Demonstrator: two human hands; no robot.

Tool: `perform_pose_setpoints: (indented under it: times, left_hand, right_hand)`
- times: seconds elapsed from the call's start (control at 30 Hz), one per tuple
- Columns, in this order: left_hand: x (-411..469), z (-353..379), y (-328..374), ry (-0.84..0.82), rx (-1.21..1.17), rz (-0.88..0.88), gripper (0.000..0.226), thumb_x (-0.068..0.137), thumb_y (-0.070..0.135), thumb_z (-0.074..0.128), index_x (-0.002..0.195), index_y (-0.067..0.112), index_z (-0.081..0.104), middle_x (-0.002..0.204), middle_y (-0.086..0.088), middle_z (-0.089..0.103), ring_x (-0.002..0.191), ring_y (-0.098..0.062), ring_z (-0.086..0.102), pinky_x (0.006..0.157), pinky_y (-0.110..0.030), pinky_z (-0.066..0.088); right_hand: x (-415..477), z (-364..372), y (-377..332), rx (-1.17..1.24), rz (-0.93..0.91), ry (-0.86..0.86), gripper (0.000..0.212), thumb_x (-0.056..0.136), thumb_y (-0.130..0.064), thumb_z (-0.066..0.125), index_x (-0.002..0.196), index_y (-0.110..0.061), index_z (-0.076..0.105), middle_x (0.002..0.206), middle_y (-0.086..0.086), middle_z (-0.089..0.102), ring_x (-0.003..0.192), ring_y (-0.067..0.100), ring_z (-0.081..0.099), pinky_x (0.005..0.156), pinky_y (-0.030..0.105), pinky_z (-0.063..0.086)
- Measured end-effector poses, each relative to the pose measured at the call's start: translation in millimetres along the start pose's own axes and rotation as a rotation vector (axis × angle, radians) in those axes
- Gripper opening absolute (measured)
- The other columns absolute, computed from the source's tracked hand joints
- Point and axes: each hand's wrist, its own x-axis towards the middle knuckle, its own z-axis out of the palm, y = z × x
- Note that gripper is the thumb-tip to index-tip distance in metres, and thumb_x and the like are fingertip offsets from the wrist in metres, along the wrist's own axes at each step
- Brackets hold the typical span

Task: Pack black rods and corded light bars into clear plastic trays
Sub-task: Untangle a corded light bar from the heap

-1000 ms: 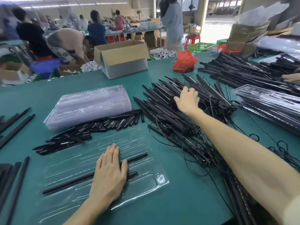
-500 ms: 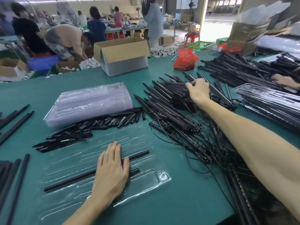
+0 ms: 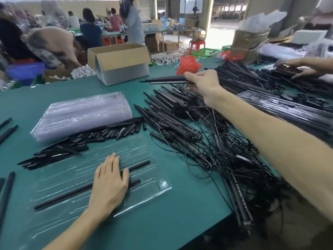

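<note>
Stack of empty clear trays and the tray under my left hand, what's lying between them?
In the head view, a loose heap of short black rods lies between the tray stack and the tray the left hand rests on.

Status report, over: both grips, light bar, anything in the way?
Left grip flat on clear tray, rods inside. Right grip pinching one light bar above the pile. Cords tangled underneath.
</note>
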Motion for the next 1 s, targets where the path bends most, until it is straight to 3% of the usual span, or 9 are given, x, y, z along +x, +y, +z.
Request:
perform_pose_setpoints:
  times: [0.13, 0.27, 0.47, 0.63, 0.7, 0.77, 1.0]
  left_hand:
    - [-1, -1, 0, -0.002, -0.015, -0.007, 0.062, 0.105, 0.045, 0.025, 0.157, 0.013, 0.024, 0.167, -0.004, 0.018, 0.153, -0.018, 0.014, 0.126, -0.039, 0.009]
    - [-1, -2, 1, 0.005, -0.017, -0.008, 0.061, 0.105, 0.045, 0.027, 0.156, 0.012, 0.027, 0.166, -0.005, 0.020, 0.152, -0.020, 0.018, 0.126, -0.040, 0.011]
    - [0, 0, -1, 0.002, -0.019, -0.011, 0.062, 0.104, 0.047, 0.026, 0.156, 0.013, 0.027, 0.166, -0.004, 0.019, 0.153, -0.019, 0.017, 0.126, -0.040, 0.010]
    - [3, 5, 0, 0.001, -0.009, -0.011, 0.062, 0.105, 0.047, 0.027, 0.157, 0.012, 0.026, 0.166, -0.005, 0.019, 0.153, -0.020, 0.017, 0.125, -0.041, 0.009]
    - [3, 5, 0, 0.001, -0.012, -0.009, 0.062, 0.105, 0.047, 0.028, 0.156, 0.012, 0.027, 0.166, -0.005, 0.020, 0.153, -0.021, 0.018, 0.126, -0.041, 0.010]
    - [4, 6, -1, 0.005, -0.011, -0.006, 0.061, 0.105, 0.046, 0.030, 0.156, 0.013, 0.028, 0.166, -0.006, 0.021, 0.152, -0.022, 0.019, 0.126, -0.042, 0.012]
    - [5, 8, -2, 0.021, -0.016, 0.000, 0.060, 0.104, 0.046, 0.031, 0.155, 0.013, 0.029, 0.165, -0.006, 0.023, 0.151, -0.022, 0.021, 0.125, -0.043, 0.012]
  right_hand:
    - [-19, 0, 7, 0.039, 0.008, -0.030, 0.028, 0.087, -0.017, 0.078, 0.105, 0.003, 0.070, 0.113, 0.013, 0.070, 0.077, 0.019, 0.070, 0.082, 0.029, 0.061]
    - [-36, -6, 18, 0.108, 0.113, -0.064, 0.034, 0.085, -0.018, 0.080, 0.109, 0.004, 0.069, 0.113, 0.010, 0.072, 0.073, 0.018, 0.071, 0.112, 0.043, 0.042]
    - [-55, -18, 22, 0.248, 0.176, -0.058, 0.036, 0.085, -0.012, 0.079, 0.114, 0.007, 0.068, 0.117, 0.010, 0.070, 0.078, 0.018, 0.072, 0.114, 0.046, 0.040]
    - [-72, -25, 14, 0.440, 0.203, -0.064, 0.037, 0.087, -0.004, 0.075, 0.117, 0.015, 0.063, 0.115, 0.019, 0.070, 0.073, 0.020, 0.070, 0.089, 0.038, 0.060]
    - [-80, -26, 9, 0.486, 0.187, -0.092, 0.032, 0.088, -0.002, 0.073, 0.112, 0.017, 0.064, 0.104, 0.018, 0.070, 0.068, 0.019, 0.069, 0.083, 0.035, 0.062]
    - [-87, -26, 2, 0.520, 0.171, -0.120, 0.025, 0.087, 0.000, 0.074, 0.105, 0.016, 0.066, 0.092, 0.015, 0.068, 0.065, 0.017, 0.068, 0.083, 0.035, 0.062]
    - [-106, -12, -39, 0.577, 0.059, -0.237, 0.017, 0.084, -0.001, 0.076, 0.095, 0.010, 0.070, 0.083, 0.013, 0.074, 0.072, 0.023, 0.071, 0.083, 0.036, 0.062]
